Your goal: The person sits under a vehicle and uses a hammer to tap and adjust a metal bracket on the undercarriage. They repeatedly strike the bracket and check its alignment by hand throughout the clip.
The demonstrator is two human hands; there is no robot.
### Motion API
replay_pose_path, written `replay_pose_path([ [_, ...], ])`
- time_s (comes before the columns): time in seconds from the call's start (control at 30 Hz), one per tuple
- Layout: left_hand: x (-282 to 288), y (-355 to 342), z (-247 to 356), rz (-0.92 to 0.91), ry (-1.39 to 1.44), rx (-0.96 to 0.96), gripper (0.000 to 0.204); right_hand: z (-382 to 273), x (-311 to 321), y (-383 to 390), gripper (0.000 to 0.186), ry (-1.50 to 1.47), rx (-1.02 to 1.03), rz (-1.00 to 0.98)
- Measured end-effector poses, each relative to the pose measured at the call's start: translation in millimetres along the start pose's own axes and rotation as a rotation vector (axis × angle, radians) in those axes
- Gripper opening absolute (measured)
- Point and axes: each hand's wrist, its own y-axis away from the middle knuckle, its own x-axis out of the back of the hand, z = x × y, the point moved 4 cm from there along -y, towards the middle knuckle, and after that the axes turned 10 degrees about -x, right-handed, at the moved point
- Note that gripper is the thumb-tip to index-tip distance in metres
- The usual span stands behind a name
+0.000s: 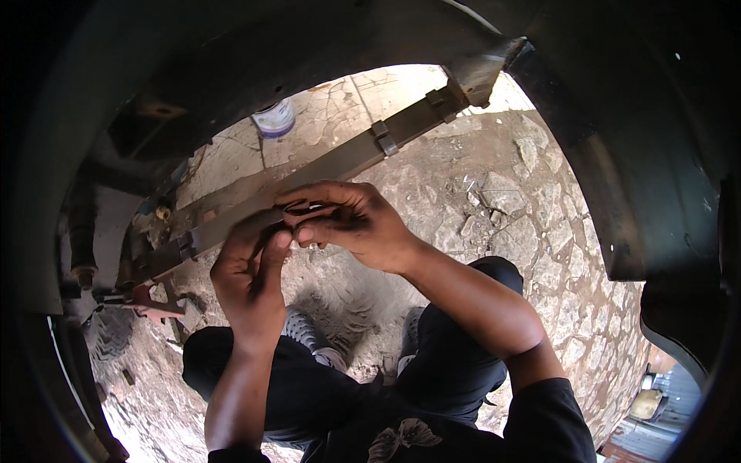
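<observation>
My left hand (251,278) and my right hand (367,231) meet in front of me at the middle of the view, both with fingers bent into a pinch. Between the fingertips is a small thin, dark, curved piece (307,208). Fingers cover most of it, so its kind cannot be made out. Beyond and below the hands a long dark leaf spring (328,163) runs slantwise from lower left to upper right, with metal clips (384,139) around it. The hands overlap the spring in the view; whether they touch it is unclear.
A dark vehicle wheel arch (656,177) curves overhead and down both sides. Behind the spring stands a white and purple tin (275,120). A reddish metal piece (158,305) lies low at left. The ground (540,224) is rough stone and dirt beneath my crouched legs.
</observation>
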Motion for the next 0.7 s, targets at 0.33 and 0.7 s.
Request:
replay_pose_path([
  [0.33, -10, 5, 16, -0.085, -0.046, -0.007, 0.035, -70, 101, 18, 0.037, -0.078, 0.209, 0.673],
  [0.7, -40, -9, 32, -0.168, -0.002, 0.027, 0.02, -81, 253, 54, 0.029, 0.306, 0.622, 1.361],
])
